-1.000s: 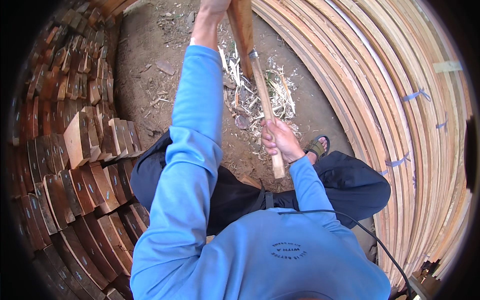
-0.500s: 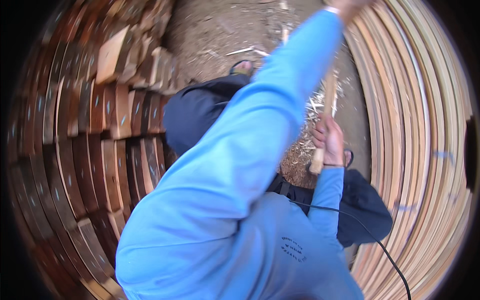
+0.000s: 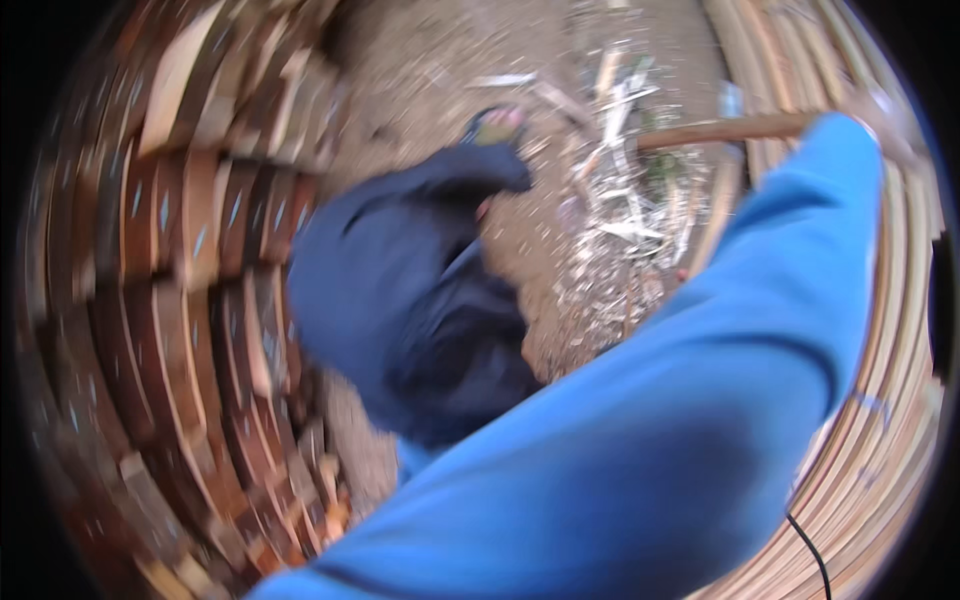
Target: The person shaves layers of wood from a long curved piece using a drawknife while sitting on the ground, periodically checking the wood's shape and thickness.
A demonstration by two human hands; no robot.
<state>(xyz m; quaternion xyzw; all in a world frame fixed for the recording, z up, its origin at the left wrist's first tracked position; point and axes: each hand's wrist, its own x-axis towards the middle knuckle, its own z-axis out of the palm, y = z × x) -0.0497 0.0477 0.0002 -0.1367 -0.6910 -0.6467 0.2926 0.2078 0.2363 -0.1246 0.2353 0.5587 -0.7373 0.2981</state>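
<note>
A brown piece of wood (image 3: 730, 131) is held out sideways, or lies, above the shavings (image 3: 630, 205) at the upper right; which of these cannot be told. One end of it is pointed toward the left, and the other is hidden near the cuff of a blue sleeve (image 3: 640, 430). The left hand (image 3: 885, 128) is seen beyond that cuff, badly blurred against the long boards (image 3: 905, 330), so whether its grip is clenched on the wood or released cannot be told. A pale stick (image 3: 722, 205) is seen just below the brown piece, slanted, with its lower part covered by the sleeve. The right hand is hidden, so the state of its grip cannot be told either. The bare ground (image 3: 400, 60) is strewn with pale chips. A sandalled foot (image 3: 497, 122) is set near them, below it a dark trouser leg (image 3: 400, 280). Stacked planks (image 3: 200, 240) are ranged along the left.
</note>
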